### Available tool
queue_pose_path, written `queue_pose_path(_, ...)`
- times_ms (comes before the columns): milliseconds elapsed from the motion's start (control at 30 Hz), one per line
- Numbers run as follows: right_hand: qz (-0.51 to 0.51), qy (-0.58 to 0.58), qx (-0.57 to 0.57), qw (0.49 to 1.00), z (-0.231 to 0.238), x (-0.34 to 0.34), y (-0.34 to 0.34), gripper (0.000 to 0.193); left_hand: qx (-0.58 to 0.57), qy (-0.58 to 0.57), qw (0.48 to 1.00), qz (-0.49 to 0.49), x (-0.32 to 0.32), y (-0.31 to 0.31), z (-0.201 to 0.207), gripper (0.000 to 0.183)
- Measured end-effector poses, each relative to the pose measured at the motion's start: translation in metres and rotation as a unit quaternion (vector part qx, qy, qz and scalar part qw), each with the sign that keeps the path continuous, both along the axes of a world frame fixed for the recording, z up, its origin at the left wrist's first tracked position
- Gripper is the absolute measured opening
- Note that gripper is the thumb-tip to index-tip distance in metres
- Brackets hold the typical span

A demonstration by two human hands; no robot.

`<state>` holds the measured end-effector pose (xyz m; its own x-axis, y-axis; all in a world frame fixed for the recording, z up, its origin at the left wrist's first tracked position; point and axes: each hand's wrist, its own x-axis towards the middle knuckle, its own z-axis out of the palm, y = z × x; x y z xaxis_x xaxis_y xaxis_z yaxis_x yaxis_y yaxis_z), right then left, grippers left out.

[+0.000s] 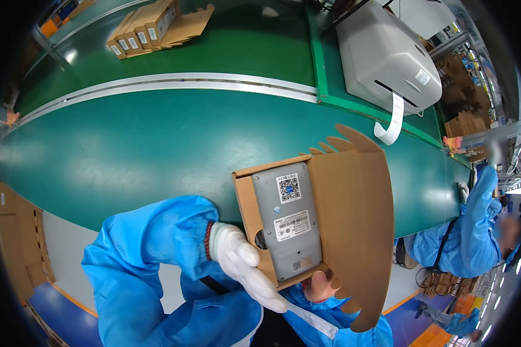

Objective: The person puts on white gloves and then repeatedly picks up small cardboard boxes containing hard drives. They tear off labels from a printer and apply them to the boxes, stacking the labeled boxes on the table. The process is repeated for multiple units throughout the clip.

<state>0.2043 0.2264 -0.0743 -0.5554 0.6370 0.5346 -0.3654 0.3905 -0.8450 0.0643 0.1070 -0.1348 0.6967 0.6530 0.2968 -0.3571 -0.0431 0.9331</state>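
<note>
I hold an open brown cardboard box over the near edge of the green conveyor belt. Its lid with scalloped tabs is swung open to the right. Inside lies a grey flat device with white code labels on its back. My left hand, in a white glove, grips the box's left side and lower corner. Of my right hand only bare fingers show under the box's bottom edge, supporting it from below.
A grey label printer with a white label strip hanging from it stands at the back right. Several closed and flat brown boxes lie on the far belt. Another person in blue overalls works at the right.
</note>
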Motion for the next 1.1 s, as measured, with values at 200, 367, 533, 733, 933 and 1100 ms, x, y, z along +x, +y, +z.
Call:
queue_pose_path(200, 0.112, -0.100, 0.089, 0.985, 0.051, -0.014, 0.022, 0.066, -0.137, 0.164, 0.958, 0.191, 0.025, -0.054, 0.001, 0.043)
queue_pose_path(367, -0.043, -0.350, 0.310, 0.883, 0.052, 0.013, 0.036, 0.049, 0.296, 0.501, 0.546, 0.603, 0.032, -0.041, 0.032, 0.047)
queue_pose_path(533, 0.113, -0.193, -0.283, 0.933, 0.061, -0.037, 0.093, 0.045, 0.348, 0.484, 0.309, 0.741, 0.045, 0.002, 0.012, 0.052)
queue_pose_path(733, 0.210, -0.286, -0.282, 0.891, 0.060, -0.041, 0.134, 0.051, 0.379, 0.493, 0.326, 0.712, 0.034, 0.007, 0.043, 0.049)
queue_pose_path(933, 0.289, -0.531, 0.023, 0.796, 0.166, -0.086, 0.122, 0.061, 0.365, 0.451, 0.447, 0.681, 0.014, 0.033, 0.086, 0.057)
queue_pose_path(1100, 0.295, -0.559, 0.222, 0.742, 0.179, -0.121, 0.115, 0.068, 0.466, 0.368, 0.429, 0.680, -0.008, 0.055, 0.087, 0.041)
